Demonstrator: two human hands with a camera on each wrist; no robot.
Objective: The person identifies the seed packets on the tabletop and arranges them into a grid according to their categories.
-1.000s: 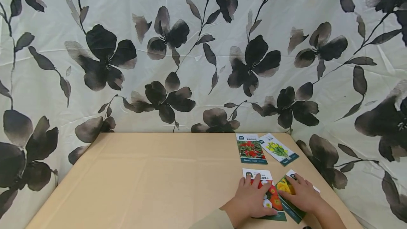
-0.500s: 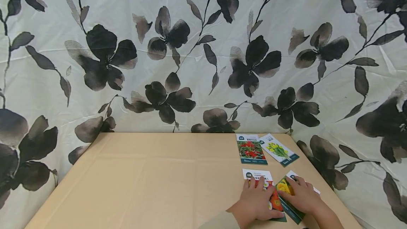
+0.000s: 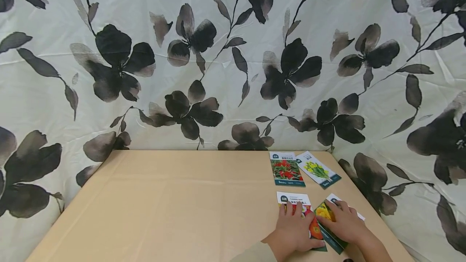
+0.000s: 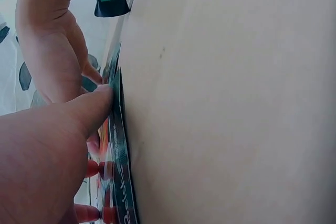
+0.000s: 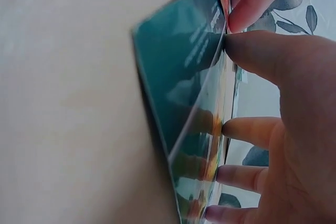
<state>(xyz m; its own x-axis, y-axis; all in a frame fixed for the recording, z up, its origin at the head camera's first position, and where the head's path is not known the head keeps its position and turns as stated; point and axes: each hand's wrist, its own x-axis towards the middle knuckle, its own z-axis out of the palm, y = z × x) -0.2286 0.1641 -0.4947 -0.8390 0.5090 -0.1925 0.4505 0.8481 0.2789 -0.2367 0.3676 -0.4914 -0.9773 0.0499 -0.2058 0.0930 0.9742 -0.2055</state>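
Observation:
My left hand (image 3: 295,229) rests with spread fingers on a seed packet (image 3: 316,229) with a white top and a picture of red and orange flowers. To its right, my right hand (image 3: 346,222) lies on another packet (image 3: 325,212) with yellow flowers and a dark green lower band, which is turned askew. The left wrist view shows the left thumb (image 4: 100,100) touching the first packet's dark green end (image 4: 122,161). In the right wrist view, fingertips (image 5: 236,129) touch the glossy surface of the yellow-flower packet (image 5: 173,77). The hands cover much of both packets.
Behind the hands lie a packet with red flowers (image 3: 287,169) and a tilted packet with a yellow-flowered plant (image 3: 318,170). The light wooden-coloured table (image 3: 164,205) extends far to the left. A floral cloth (image 3: 233,60) hangs beyond its back edge.
My left hand has slid slightly right over the red and orange flower packet. The right hand stays on the yellow-flower packet. The head view has shifted a little.

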